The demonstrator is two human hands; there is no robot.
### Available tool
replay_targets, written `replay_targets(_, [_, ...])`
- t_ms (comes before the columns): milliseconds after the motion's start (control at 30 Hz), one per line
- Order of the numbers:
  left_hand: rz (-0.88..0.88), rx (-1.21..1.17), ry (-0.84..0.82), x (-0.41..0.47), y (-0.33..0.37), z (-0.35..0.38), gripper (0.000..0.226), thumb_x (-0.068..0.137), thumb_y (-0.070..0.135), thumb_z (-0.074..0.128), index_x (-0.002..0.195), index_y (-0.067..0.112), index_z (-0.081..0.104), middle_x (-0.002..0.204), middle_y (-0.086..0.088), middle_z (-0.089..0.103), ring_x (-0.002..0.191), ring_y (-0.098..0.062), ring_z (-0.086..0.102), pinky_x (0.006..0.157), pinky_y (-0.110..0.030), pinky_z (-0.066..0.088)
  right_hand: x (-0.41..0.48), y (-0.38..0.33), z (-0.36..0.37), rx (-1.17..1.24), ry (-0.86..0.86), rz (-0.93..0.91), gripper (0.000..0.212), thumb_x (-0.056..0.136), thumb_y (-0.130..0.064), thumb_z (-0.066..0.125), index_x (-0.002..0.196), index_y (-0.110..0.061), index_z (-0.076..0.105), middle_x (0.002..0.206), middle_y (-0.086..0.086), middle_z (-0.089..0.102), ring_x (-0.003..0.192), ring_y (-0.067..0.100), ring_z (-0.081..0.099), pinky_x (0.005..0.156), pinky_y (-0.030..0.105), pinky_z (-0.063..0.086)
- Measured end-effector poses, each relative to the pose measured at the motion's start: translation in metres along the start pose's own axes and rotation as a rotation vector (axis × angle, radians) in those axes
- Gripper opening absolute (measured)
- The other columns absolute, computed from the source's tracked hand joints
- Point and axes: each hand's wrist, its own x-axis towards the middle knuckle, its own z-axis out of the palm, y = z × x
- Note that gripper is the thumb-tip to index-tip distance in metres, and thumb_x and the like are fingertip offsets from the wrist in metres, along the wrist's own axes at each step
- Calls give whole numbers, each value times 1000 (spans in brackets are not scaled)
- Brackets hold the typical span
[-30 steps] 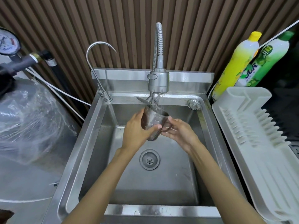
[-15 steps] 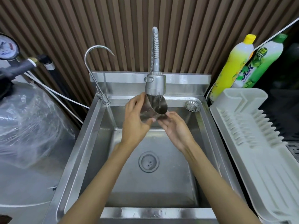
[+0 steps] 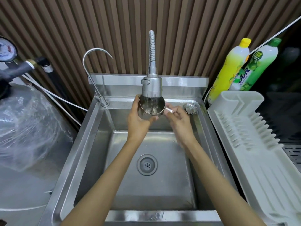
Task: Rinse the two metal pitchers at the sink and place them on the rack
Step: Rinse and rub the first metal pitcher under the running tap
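A small steel pitcher [image 3: 151, 108] sits directly under the sprayer [image 3: 152, 86], held over the back of the sink [image 3: 91, 136], tilted so its open mouth faces the camera. Water streams fall into it, and the shiny inside shows bright reflections; its thin rim curves to a spout on the left. The left hand [image 3: 138, 119] wraps around the body, fingers behind and thumb beneath the rim. The right hand [image 3: 177, 118] pinches the handle [image 3: 168, 110] on the right side. Only 1 pitcher is in view. The white rack [image 3: 254, 144] stands right of the sink.
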Motion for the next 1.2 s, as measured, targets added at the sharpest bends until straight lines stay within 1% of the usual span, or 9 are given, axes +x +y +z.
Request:
replay_targets(133, [107,255,117,-10,11,-5,84,62,11,81,137,21,45,123,2,51,116,-12,46,97,-16,36,3,22,0,385,-129,291,17,89,-10,52,72,-11,52,80,7,71,89,22,66,91,32,53])
replay_targets(333, [-234,257,128,-25,-9,2,86,50,67,71,122,21,57,112,-2,62,109,-20,59,97,-41,48,10,-21,-9,-296,38,268,17,81,-20,66,69,-12,56,71,14,64,64,28,62,67,41,57])
replay_targets(467, [-393,-142,-63,-19,-15,18,64,57,36,85,109,12,58,109,-5,69,106,-21,64,94,-31,49,4,-41,0,-799,172,-152,11,78,-17,65,70,-13,57,77,8,67,65,17,59,65,27,46])
replay_targets(567, [-250,-271,-12,-5,-15,22,75,55,11,84,119,18,46,118,-4,64,111,-19,60,98,-28,46,-1,-26,2,-426,113,-121,10,83,-8,59,74,-9,55,97,-5,68,75,-6,63,68,8,47])
replay_targets(700, [70,48,83,-5,-3,1,84,57,1,81,130,20,45,119,7,50,112,-13,52,93,-2,37,1,14,-2,206,-48,166,29,87,-2,52,63,-14,44,102,8,63,102,20,60,96,28,47])
replay_targets(767, [121,296,100,-14,2,-6,86,60,8,81,137,15,43,122,5,46,119,-19,46,103,-21,40,-1,23,-3,339,-86,312,27,89,-5,50,64,-13,47,87,12,64,88,24,62,86,28,54])
replay_targets(967, [-244,503,40,-29,-14,-1,74,56,71,65,113,24,59,112,-2,64,110,-25,58,95,-47,46,3,0,-19,-329,-29,351,24,85,-24,62,66,-16,49,80,14,66,68,24,67,81,45,57])
replay_targets(1100, [-376,-35,-48,-24,-25,9,45,59,36,84,97,16,69,96,-2,75,101,-24,67,90,-32,50,1,-27,-8,-859,74,-48,15,82,-24,63,71,-16,57,76,0,62,77,23,58,74,32,46])
replay_targets(1200, [-250,-218,12,-13,-20,9,63,54,13,86,112,16,62,105,0,72,106,-20,66,96,-33,50,-3,-23,2,-750,53,-173,6,85,-19,59,80,-17,56,99,-14,61,84,14,58,74,23,41])
